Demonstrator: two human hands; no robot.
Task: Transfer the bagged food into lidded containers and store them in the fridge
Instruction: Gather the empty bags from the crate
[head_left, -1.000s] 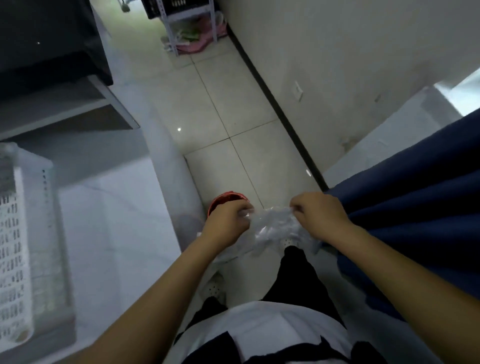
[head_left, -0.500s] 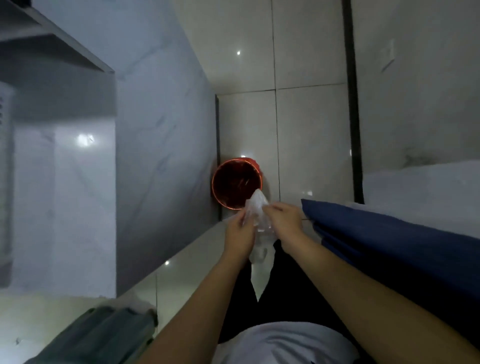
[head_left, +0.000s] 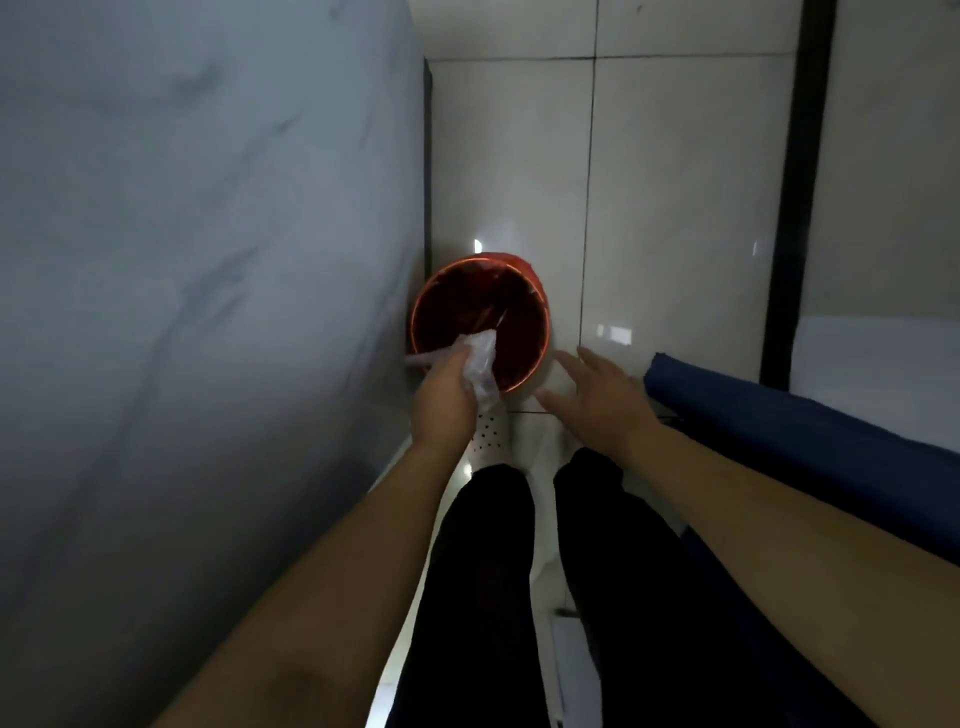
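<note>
The left hand (head_left: 447, 402) grips a crumpled clear plastic bag (head_left: 480, 366) over the red bin (head_left: 480, 325), which sits at twelve o'clock from the shoes and perhaps holds rubbish. The right hand (head_left: 597, 400) hovers with fingers spread.

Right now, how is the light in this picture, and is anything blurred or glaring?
Head view: dim overall; small bright glare spots on the glossy floor tiles; the red bin rim glows; the crumpled plastic bag in the left hand looks slightly soft; wide-angle bending at edges.
</note>
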